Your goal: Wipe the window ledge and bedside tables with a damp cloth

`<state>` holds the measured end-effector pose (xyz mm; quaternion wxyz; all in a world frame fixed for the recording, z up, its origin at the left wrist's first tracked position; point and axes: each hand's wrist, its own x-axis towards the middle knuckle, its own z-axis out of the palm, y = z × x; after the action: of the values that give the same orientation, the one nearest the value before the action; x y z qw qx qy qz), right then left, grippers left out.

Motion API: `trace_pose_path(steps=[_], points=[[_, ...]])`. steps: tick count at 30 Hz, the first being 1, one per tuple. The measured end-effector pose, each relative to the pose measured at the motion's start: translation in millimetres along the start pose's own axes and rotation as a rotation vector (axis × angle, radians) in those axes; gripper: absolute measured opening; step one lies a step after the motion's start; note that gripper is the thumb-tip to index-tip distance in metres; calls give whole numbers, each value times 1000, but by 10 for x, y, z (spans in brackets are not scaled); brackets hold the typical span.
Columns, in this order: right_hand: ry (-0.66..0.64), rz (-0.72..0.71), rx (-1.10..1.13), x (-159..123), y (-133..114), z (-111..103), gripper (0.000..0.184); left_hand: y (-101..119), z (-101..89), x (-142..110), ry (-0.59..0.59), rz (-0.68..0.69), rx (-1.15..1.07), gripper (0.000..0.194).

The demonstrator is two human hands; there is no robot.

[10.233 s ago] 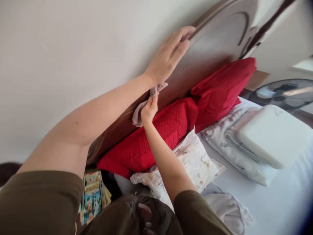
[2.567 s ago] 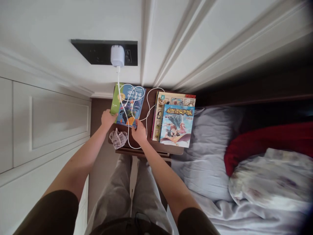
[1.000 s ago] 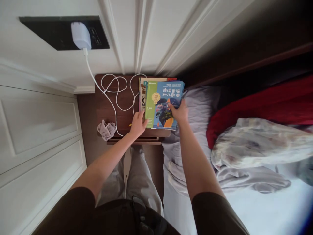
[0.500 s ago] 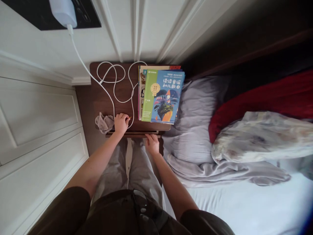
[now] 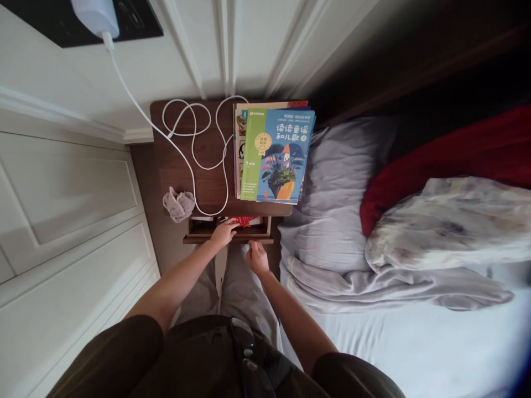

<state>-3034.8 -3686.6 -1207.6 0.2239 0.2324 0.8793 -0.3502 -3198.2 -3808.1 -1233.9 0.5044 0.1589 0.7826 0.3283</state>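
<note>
A dark wooden nightstand point(image 5: 207, 182) stands between a white cupboard and the bed. Its drawer point(image 5: 199, 239) is pulled out a little, and something red point(image 5: 248, 220) lies inside. My left hand point(image 5: 224, 232) reaches into the drawer with its fingers curled next to the red thing; what they hold, if anything, is hidden. My right hand point(image 5: 258, 258) is closed on the drawer's front near its right end. On top lie a stack of children's books point(image 5: 274, 155), a looped white charging cable point(image 5: 194, 149) and a crumpled grey cloth point(image 5: 179, 203).
The cable runs up to a white charger point(image 5: 94, 15) in a black wall socket. White cupboard doors point(image 5: 70, 199) stand close on the left. The bed on the right holds a grey pillow point(image 5: 336, 210), a red pillow point(image 5: 448, 160) and a rumpled floral cover point(image 5: 452, 221).
The drawer has come open. My left hand has left the tabletop by the cable and gone into the drawer. My right hand has drawn back with the drawer front.
</note>
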Motion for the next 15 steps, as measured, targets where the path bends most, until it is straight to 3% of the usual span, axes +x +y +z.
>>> trace_pose_path(steps=[3, 7, 9, 11, 13, 15], points=[[69, 67, 60, -85, -14, 11, 18, -79, -57, -99, 28, -7, -33, 24], [102, 37, 176, 51, -236, -66, 14, -190, -325, -498, 167, -40, -43, 18], [96, -18, 235, 219, -435, -120, 15, -262, -515, -719, 361, -63, -3, 15], [86, -70, 281, 417, -670, -158, 17, -342, -730, -858, 655, -89, 62, 13], [83, -128, 341, 608, -913, -173, 19, -421, -959, -867, 942, -154, 96, 26], [78, -187, 409, 765, -1138, -173, 20, -488, -1174, -761, 1015, -242, 29, 47]])
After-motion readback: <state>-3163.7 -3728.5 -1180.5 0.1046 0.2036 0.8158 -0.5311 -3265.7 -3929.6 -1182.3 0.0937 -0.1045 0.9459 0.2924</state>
